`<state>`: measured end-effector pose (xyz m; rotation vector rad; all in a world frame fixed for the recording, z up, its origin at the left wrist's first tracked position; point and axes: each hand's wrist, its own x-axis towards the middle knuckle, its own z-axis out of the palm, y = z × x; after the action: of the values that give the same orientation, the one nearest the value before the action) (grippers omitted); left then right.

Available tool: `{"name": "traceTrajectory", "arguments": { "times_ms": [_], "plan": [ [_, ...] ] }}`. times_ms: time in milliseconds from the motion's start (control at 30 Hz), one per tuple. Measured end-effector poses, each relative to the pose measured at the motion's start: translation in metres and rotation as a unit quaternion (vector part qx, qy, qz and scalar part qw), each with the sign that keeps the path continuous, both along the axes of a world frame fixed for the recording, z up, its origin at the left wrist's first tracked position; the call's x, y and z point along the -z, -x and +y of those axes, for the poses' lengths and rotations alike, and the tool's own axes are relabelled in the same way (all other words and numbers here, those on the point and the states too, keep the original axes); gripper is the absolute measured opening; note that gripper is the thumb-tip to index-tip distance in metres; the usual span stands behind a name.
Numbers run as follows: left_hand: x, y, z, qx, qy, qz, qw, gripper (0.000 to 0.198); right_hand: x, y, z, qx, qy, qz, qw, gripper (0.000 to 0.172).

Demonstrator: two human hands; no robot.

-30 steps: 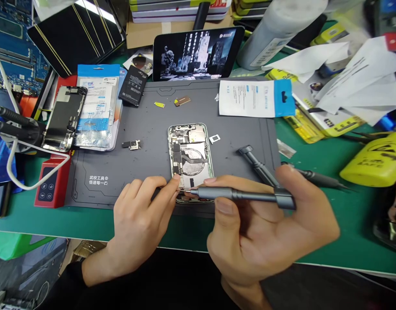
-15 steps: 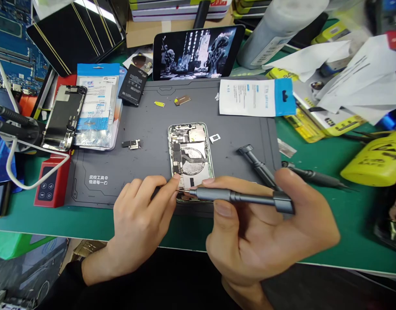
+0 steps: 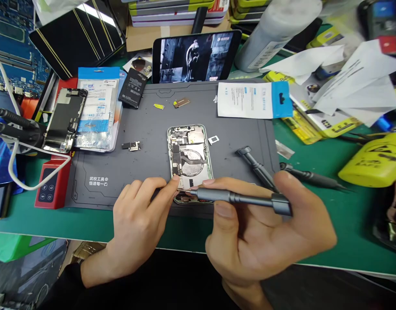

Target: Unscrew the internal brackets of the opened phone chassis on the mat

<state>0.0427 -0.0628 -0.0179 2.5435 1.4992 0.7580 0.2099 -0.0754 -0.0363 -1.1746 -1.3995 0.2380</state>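
Grasping a grey screwdriver (image 3: 239,196) between thumb and fingers, the right hand (image 3: 265,237) keeps the cap end of the handle near the base of its index finger. The phone housing (image 3: 193,161), its internal parts exposed, lies flat on the dark mat (image 3: 149,163) over the green surface (image 3: 97,226), ahead of and between both hands. Governing relation: the housing's long axis runs away from the person, whereas the screwdriver lies nearly crosswise over its near end, bit pointing left toward the left fingertips. The exact seat of the bit is too small to confirm. The left hand (image 3: 142,215) is the nearer of the two, its index fingertip on the housing's left edge, toward the near end; its fingers are bent and bunched, and whether they pinch anything cannot be told. The right hand stands off to the near right. Noted nearby: a small white tray (image 3: 213,140) just beside the housing's right edge, and a second grey driver (image 3: 256,168) farther right, lying diagonally, its lower end hidden behind the right hand.
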Motion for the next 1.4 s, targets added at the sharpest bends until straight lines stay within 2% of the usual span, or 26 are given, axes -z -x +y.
{"name": "traceTrajectory", "arguments": {
  "times_ms": [300,833,1200,1400],
  "plan": [
    [0.0006,0.0006,-0.0007,-0.003,-0.008,0.012,1.000,0.022,-0.0010,0.0004,0.0002,-0.011,0.003,0.009,1.000,0.067],
    [-0.0022,-0.0012,0.0003,-0.003,0.009,-0.004,1.000,0.020,-0.0014,-0.0023,-0.0007,-0.031,-0.005,0.019,0.999,0.079],
    [0.0009,-0.0001,0.0003,-0.009,0.002,0.005,1.000,0.021,-0.0047,-0.0030,-0.0013,-0.015,0.003,0.005,1.000,0.069],
    [0.0000,-0.0003,0.0004,-0.005,-0.006,0.004,1.000,0.022,-0.0044,-0.0039,-0.0017,-0.019,0.005,0.003,1.000,0.070]
  ]
}}
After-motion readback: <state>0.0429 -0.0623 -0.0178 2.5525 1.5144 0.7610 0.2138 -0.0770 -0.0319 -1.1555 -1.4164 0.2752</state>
